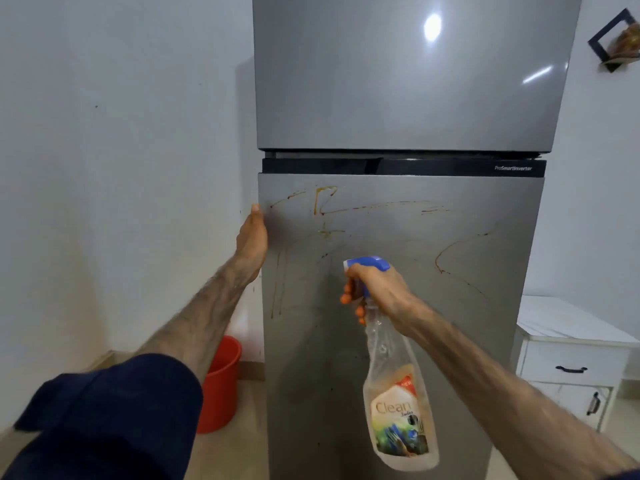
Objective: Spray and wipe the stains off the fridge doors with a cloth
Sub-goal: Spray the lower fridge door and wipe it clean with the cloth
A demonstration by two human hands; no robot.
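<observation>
A grey two-door fridge fills the middle of the view. Its lower door (450,341) carries thin brown and yellow stains (323,200) across the upper half, with drips down the left side. The upper door (398,81) looks free of marks. My right hand (379,289) grips the neck of a clear spray bottle (398,403) with a blue trigger head, nozzle facing the lower door. My left hand (252,239) holds the lower door's left edge, fingers hidden behind it. No cloth is visible.
A red bucket (221,382) stands on the floor left of the fridge, against the white wall. A white cabinet (571,358) with a drawer stands to the right. A small black wall shelf (614,43) hangs at upper right.
</observation>
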